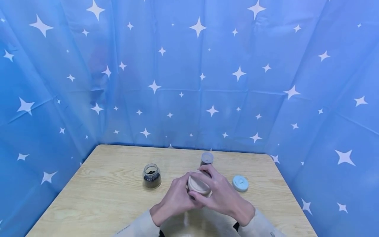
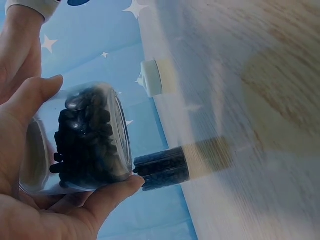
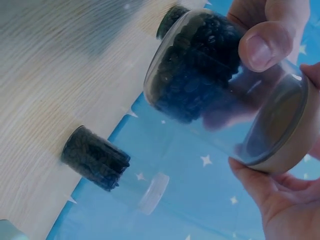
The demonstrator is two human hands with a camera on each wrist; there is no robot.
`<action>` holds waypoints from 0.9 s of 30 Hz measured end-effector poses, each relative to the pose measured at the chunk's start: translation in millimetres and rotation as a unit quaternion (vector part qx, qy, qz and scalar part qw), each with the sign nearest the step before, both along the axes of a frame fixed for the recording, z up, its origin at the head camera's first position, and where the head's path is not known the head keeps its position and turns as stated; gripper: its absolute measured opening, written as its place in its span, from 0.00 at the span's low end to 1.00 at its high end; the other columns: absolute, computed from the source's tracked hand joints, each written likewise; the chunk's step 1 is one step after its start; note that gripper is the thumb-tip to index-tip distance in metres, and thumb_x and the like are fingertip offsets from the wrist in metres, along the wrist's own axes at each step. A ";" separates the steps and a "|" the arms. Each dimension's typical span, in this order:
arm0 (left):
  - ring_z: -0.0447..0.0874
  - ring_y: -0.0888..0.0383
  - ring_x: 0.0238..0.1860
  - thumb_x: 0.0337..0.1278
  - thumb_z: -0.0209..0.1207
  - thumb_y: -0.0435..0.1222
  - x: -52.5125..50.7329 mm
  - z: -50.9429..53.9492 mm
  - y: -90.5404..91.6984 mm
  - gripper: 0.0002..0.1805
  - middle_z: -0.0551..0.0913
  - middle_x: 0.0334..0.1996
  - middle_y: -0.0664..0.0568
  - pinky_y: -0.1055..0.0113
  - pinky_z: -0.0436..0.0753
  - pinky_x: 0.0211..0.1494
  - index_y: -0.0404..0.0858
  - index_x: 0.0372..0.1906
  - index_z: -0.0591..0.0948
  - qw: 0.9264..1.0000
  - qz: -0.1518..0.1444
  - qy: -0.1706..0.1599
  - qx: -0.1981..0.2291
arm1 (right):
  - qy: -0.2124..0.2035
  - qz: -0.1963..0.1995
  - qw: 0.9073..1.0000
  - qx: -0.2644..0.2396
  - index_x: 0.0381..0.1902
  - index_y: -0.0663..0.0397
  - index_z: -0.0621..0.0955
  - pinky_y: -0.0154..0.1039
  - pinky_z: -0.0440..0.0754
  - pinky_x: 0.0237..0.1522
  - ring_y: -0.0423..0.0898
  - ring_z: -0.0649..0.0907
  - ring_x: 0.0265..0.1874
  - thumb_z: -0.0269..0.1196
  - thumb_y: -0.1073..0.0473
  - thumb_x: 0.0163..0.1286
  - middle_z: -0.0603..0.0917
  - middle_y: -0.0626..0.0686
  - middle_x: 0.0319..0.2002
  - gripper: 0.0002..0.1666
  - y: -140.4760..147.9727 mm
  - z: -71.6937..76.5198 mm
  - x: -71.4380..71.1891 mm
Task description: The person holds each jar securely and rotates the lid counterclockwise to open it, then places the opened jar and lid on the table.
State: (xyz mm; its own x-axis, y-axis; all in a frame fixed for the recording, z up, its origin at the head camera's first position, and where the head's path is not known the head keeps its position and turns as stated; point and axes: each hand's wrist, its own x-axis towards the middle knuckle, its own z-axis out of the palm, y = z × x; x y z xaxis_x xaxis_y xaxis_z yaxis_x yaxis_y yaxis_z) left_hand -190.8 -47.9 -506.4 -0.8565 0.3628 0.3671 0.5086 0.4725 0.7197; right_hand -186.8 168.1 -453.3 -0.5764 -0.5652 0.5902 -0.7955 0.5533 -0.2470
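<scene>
The background is filled by a blue curtain [image 1: 177, 62] printed with white four-pointed stars. In front of it a wood-grained worktop [image 1: 109, 187] with rounded corners is set. Pale sleeves [image 1: 139, 225] are worn on both forearms. Both hands are brought together over the near part of the worktop: the left hand [image 1: 179, 194] is wrapped around the body of a clear jar, and the lid is gripped by the curled fingers and thumb of the right hand [image 1: 223, 194]. The clear jar [image 2: 85, 140], partly filled with dark pieces, is held above the worktop, its beige lid [image 1: 197, 184] seated on top. To the left, well apart, an open glass jar [image 1: 152, 179] is stood upright, dark pieces inside. Beyond the hands, a slim jar [image 3: 95, 157] of dark pieces is topped by a translucent lid [image 1: 207, 157]. Just beside the right hand, a light-blue lid [image 1: 240, 183] is laid on the worktop
</scene>
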 end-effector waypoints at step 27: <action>0.94 0.66 0.49 0.49 0.91 0.48 -1.5 2.4 0.9 0.43 0.97 0.51 0.56 0.71 0.92 0.51 0.49 0.71 0.84 0.999 -0.036 0.018 0.018 | 0.019 0.093 0.995 -0.001 0.75 0.45 0.88 0.39 0.95 0.53 0.50 0.91 0.57 0.81 0.48 0.77 0.85 0.59 0.67 0.33 17.4 5.5 -9.4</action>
